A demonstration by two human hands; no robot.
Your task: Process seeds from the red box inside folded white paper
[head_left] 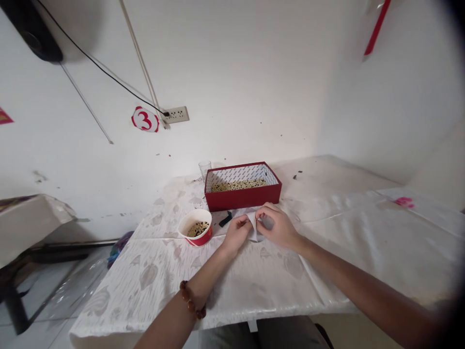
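My left hand (238, 230) pinches a small piece of white paper or cloth (253, 228) between thumb and fingers. On its other side, my right hand (275, 224) holds the same white piece, with the fingers curled toward the thumb. Both hands are close to the table, just in front of a dark red box (242, 198). Pale and black grains or beads (240, 184) cover the bottom of that box. A red and white paper bowl (196, 232) left of my hands holds a similar mix. Between bowl and left hand lies a dark strip (225, 219).
Behind the box's left end stands a clear glass (205, 169). A patterned tablecloth (152, 276) covers the table, which meets the wall at the back. A black cord (105, 72) runs to a wall socket (177, 114). At far left is another covered table (32, 223).
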